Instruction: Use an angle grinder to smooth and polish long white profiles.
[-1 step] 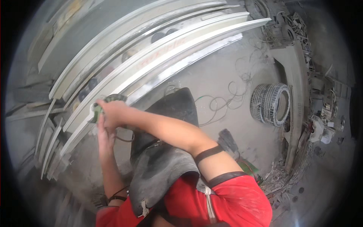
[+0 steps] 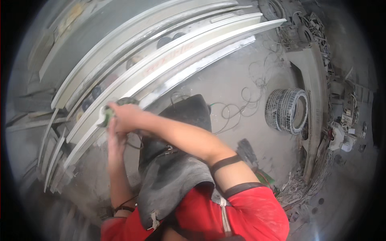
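Observation:
My right hand [image 2: 128, 117] is closed around a green hand-held power grinder [image 2: 108, 114], which has a pale disc-like edge at its left end. Just below it, my left hand [image 2: 116, 138] reaches up with its fingers against the same tool; they are blurred and partly covered. The grinder rests at the edge of a long pale channel-shaped beam [image 2: 181, 60], toward its near left end. A dark cord [image 2: 136, 145] loops down beside my wrists. Its contact face is hidden by my hands.
More long beams [image 2: 116, 40] lie parallel beyond this one. Two stacked tyres [image 2: 276, 109] stand on the right, beside a grey beam [image 2: 315, 92]. Thin cable [image 2: 229, 114] coils over the dusty floor. A dark apron [image 2: 177, 176] hangs over my front.
Both hands and the grinder have shifted slightly to the right along the beam. My grip looks the same.

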Demonstrator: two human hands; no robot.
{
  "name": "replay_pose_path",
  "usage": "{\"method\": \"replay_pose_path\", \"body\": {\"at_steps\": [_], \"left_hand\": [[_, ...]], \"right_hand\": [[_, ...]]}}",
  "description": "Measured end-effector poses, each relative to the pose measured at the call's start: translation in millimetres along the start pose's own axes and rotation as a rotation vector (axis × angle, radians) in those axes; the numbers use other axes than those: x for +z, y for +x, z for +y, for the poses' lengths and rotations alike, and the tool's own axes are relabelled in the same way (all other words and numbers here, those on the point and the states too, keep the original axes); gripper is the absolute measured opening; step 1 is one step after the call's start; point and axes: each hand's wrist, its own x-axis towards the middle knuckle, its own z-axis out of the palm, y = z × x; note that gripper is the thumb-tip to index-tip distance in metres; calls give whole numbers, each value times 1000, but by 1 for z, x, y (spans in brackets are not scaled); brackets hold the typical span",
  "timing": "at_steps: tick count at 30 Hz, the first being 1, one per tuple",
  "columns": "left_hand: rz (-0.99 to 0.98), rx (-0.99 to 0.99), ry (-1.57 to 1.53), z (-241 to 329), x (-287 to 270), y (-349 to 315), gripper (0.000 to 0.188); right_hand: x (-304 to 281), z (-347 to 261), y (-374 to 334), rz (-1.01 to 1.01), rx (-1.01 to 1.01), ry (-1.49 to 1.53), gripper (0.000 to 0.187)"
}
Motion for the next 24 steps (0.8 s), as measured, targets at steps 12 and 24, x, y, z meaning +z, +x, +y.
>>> {"method": "replay_pose_path", "body": {"at_steps": [12, 24], "left_hand": [[-519, 54, 206, -207, 600, 162, 125], [-420, 466, 625, -225, 531, 158, 119]], "right_hand": [[-464, 362, -230, 672, 239, 360, 90], [-398, 396, -203, 774, -136, 72, 82]]}}
